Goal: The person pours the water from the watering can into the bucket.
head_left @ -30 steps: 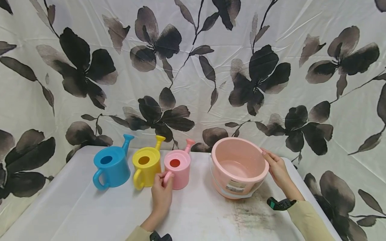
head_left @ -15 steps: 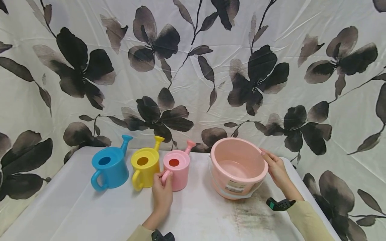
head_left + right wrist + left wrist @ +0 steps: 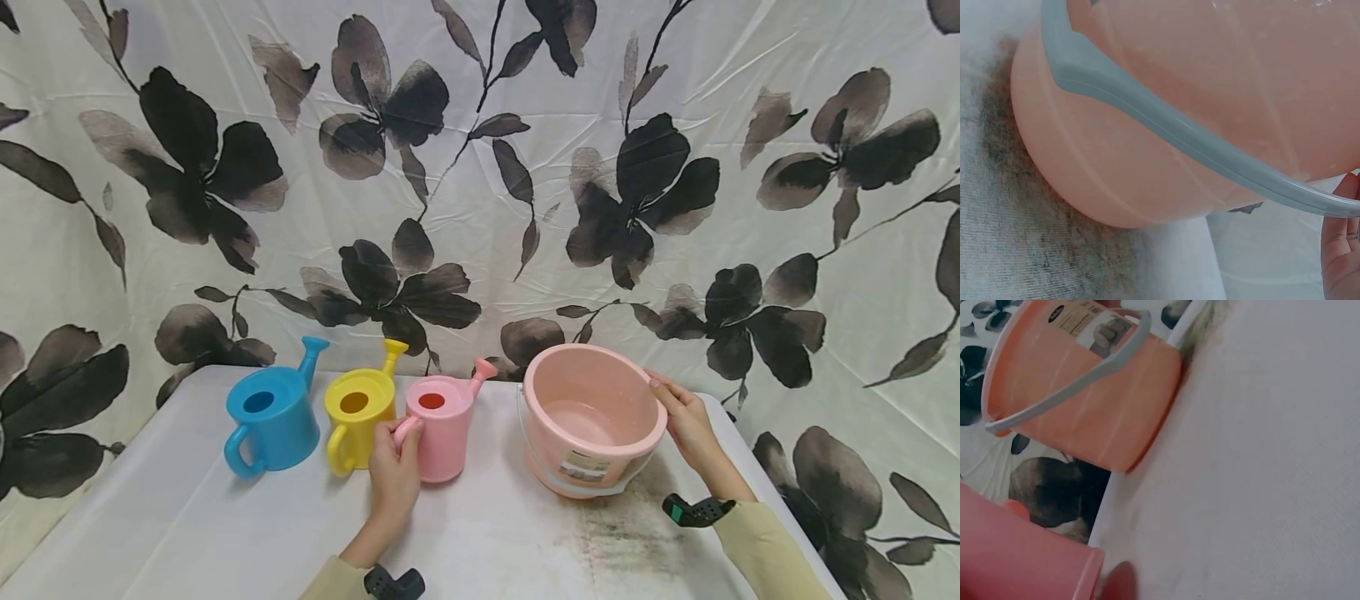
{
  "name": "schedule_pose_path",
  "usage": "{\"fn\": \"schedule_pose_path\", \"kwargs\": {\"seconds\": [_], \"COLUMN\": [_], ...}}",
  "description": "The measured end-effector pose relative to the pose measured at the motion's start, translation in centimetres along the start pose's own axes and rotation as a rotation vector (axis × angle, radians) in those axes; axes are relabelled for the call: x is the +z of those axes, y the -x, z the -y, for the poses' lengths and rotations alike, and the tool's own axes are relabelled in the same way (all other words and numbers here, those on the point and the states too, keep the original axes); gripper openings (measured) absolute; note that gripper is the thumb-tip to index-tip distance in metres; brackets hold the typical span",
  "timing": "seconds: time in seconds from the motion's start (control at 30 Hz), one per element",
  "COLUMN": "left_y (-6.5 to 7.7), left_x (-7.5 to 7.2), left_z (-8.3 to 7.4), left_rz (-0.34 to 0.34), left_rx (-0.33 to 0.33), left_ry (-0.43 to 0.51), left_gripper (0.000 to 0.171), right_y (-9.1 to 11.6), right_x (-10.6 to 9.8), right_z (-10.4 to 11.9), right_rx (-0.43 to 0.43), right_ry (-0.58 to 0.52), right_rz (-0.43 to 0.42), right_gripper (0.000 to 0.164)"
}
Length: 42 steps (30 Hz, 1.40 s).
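Observation:
My left hand [image 3: 393, 475] grips the handle of a small pink watering can [image 3: 442, 437], which leans slightly to the right, its spout toward the bucket. In the left wrist view, part of the can's pink body [image 3: 1016, 550] fills the lower left corner. At the right stands a light pink bucket [image 3: 555, 467] with a grey carrying handle [image 3: 1166, 128] hanging down its front and a label on its side. My right hand [image 3: 690, 421] holds the bucket's right rim, the thumb over the edge; in the right wrist view only part of that hand shows, beyond the grey handle.
Left of the pink can stand a yellow watering can [image 3: 375, 433] and a blue watering can [image 3: 288, 433], handles toward me. The table [image 3: 187, 533] has a white cover with a dark stain [image 3: 622, 542] before the bucket. A floral curtain [image 3: 495, 317] hangs close behind.
The pink watering can has come a little toward me, and its spout has tipped to the right. My left hand has moved with it. The right hand and bucket stay where they were.

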<state>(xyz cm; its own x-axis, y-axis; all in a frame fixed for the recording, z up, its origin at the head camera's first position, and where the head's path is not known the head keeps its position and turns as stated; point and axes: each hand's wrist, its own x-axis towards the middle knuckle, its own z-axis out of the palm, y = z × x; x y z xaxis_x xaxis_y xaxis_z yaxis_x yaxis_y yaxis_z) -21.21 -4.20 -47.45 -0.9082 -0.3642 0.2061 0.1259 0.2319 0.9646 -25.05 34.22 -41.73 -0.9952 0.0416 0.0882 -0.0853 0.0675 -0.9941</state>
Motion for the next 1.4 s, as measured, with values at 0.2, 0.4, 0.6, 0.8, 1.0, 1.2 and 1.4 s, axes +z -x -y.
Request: {"fn": "schedule_pose_path", "kwargs": {"seconds": [0.2, 0.4, 0.6, 0.8, 1.0, 1.2, 1.4], "left_y": [0.0, -0.2, -0.5, -1.0, -1.4, -1.7, -1.8], "left_x": [-0.7, -1.5, -2.3, -3.0, -3.4, -3.1, -2.8], "left_z": [-2.4, -4.9, -7.0, -9.5, -11.4, -12.8, -14.5], "left_rz": [0.036, 0.067, 0.089, 0.117, 0.183, 0.231, 0.283], "left_rx": [0.026, 0.049, 0.065, 0.116, 0.122, 0.144, 0.189], "left_ry": [-0.001, -0.041, -0.062, -0.053, -0.041, -0.035, -0.054], "left_gripper": [0.035, 0.033, 0.030, 0.030, 0.032, 0.031, 0.029], "right_y": [0.0, 0.0, 0.0, 0.0, 0.0, 0.1, 0.0], "right_x": [0.1, 0.0, 0.0, 0.0, 0.0, 0.0, 0.0], "right_z": [-0.1, -0.2, -0.2, 0.0, 0.1, 0.1, 0.0], "right_rx": [-0.006, -0.009, -0.010, -0.003, 0.001, -0.010, -0.033], "right_ry": [-0.002, 0.005, -0.005, -0.004, -0.015, -0.022, -0.019], "right_rz": [-0.003, -0.010, -0.005, 0.000, -0.007, -0.002, 0.004], "right_gripper": [0.065, 0.064, 0.066, 0.066, 0.066, 0.066, 0.064]}}
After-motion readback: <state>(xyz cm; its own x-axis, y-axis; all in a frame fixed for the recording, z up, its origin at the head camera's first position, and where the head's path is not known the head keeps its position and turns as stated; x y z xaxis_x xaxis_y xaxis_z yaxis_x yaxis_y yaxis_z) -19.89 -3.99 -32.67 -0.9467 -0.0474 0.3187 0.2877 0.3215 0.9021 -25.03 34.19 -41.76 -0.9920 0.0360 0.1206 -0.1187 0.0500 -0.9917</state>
